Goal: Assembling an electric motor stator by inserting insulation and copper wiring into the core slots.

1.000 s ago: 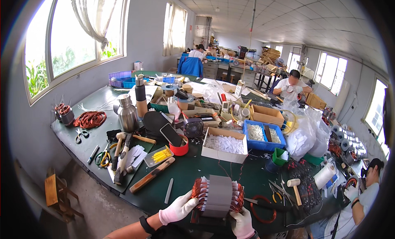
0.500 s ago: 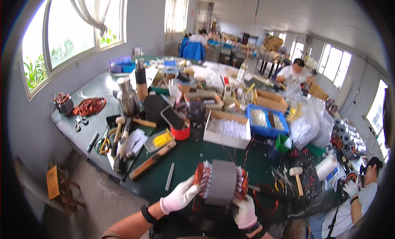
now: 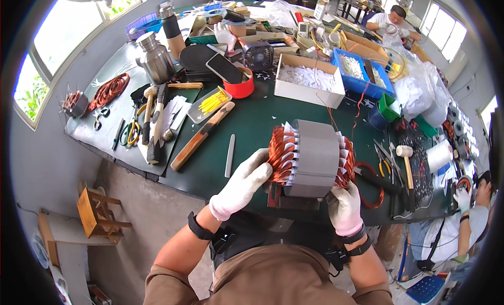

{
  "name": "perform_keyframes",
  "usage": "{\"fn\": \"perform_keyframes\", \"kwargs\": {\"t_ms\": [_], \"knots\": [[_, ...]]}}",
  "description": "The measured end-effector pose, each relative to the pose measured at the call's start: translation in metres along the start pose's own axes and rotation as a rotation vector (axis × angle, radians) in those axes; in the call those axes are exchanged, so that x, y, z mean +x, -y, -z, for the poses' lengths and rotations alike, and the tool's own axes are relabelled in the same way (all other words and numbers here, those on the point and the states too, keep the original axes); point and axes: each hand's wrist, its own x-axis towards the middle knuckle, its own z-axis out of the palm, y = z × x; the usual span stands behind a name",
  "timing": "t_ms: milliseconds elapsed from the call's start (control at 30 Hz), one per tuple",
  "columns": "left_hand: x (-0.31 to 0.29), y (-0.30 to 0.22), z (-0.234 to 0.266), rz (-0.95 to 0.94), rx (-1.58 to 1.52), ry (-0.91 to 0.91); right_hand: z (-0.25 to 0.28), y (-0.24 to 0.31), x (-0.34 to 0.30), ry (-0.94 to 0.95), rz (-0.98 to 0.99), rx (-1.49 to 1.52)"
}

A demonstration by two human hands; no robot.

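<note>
A motor stator with a grey ribbed core is in front of me near the table's front edge. Copper windings bulge from both its ends, with white paper slips between the coils. My left hand, in a white glove, grips the left winding, thumb pressed against the copper. In a matching glove, my right hand holds the lower part of the right end; some of its fingers are hidden behind the stator. A dark block shows just under the core. Thin red leads rise from the stator's far side.
Left of the stator lie a grey flat strip, a wooden bar, mallets and scissors. Behind stand a white box of paper slips and a blue bin. Rightward are pliers and a mallet. Two co-workers sit farther right.
My view has tilted down, so the table sits higher in the picture and more of my arms shows. Both hands keep their hold on the stator.
</note>
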Motion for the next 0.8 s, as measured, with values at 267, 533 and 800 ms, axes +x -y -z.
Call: {"fn": "perform_keyframes", "kwargs": {"t_ms": [267,533,800], "knots": [[0.0,0.005,-0.008,-0.006,0.032,-0.026,0.0,-0.001,-0.002,-0.012,-0.059,0.109],[-0.012,0.039,-0.005,-0.05,-0.405,-0.174,0.0,-0.003,-0.001,0.016,-0.022,0.074],[-0.02,0.054,-0.02,-0.193,0.01,-0.293,0.019,0.001,-0.003,0.091,0.696,-0.861]]}}
